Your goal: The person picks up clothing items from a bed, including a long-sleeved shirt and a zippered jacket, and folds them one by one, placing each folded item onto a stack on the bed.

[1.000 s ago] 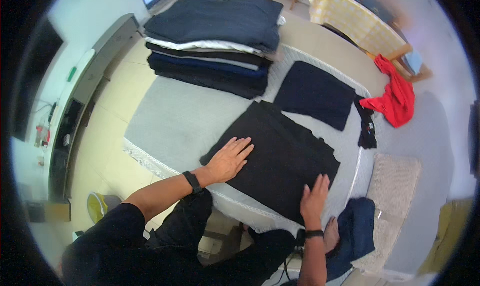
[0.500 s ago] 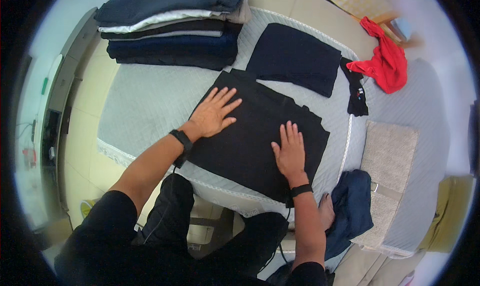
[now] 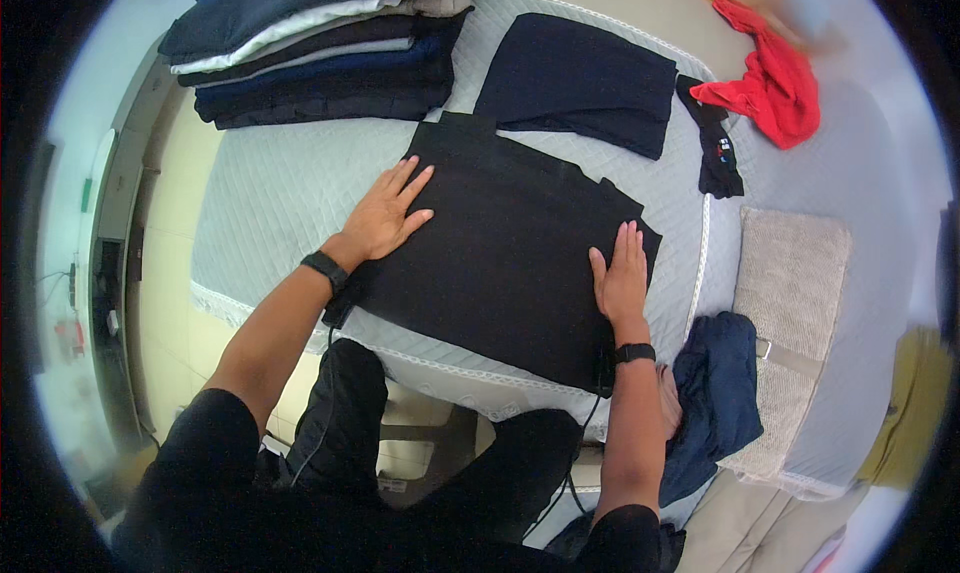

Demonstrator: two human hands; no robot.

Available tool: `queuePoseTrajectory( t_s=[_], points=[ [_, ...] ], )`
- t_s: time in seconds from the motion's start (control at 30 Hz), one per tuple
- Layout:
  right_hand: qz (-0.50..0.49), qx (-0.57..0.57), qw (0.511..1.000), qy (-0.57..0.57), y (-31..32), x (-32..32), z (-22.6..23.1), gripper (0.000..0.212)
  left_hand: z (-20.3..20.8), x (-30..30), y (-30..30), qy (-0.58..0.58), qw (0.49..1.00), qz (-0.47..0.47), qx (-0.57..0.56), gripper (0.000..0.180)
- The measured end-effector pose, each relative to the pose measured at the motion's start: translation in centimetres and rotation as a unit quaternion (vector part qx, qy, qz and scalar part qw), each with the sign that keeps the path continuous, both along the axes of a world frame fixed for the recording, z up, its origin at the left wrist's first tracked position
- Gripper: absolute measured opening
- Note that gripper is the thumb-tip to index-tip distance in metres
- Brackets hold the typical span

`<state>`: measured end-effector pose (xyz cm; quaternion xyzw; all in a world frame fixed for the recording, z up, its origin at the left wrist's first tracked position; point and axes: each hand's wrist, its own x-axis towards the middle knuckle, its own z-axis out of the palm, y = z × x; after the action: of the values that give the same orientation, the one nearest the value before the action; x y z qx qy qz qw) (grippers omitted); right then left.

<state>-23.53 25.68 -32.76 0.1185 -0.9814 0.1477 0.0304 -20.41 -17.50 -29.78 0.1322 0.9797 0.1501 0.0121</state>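
A black garment (image 3: 500,258), folded into a broad flat shape, lies in front of me on a light grey quilted pad. My left hand (image 3: 385,215) rests open on its left edge, fingers stretched out. At its right edge my right hand (image 3: 624,278) lies open too, the fingers close together and the thumb apart. Neither hand grips the cloth. Just beyond it is a folded dark navy garment (image 3: 580,85).
A tall stack of folded clothes (image 3: 320,83) stands at the far left. To the far right are a small black cloth piece (image 3: 716,148) and a crumpled red garment (image 3: 775,88). A beige cushion (image 3: 790,323) and a bunched dark blue garment (image 3: 718,403) lie at the right.
My hands have slid apart across the black garment, the left one toward its left edge and the right one toward its right edge. The whole view has shifted slightly.
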Motion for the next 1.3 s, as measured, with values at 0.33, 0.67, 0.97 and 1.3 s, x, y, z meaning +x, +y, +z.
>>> queuePoseTrajectory(
  t_s=[0.33,0.67,0.97,1.3],
  points=[
    [-0.081,-0.149,0.983,-0.073,5.0,5.4,4.6,0.062,1.3,8.5,-3.8,-0.055,0.978,0.143,0.144,0.076],
    [-0.285,-0.182,0.929,-0.15,4.0,15.5,3.9,0.081,1.0,10.6,-4.4,-0.156,0.922,0.293,0.2,0.072],
    [-0.256,-0.326,0.885,-0.21,4.5,14.3,2.7,0.065,1.7,9.1,-4.5,-0.336,0.79,0.31,0.408,0.069],
    [-0.26,-0.576,0.705,-0.322,3.5,15.0,3.5,0.049,1.1,9.5,-5.0,-0.343,0.771,0.326,0.425,0.065]
  ],
)
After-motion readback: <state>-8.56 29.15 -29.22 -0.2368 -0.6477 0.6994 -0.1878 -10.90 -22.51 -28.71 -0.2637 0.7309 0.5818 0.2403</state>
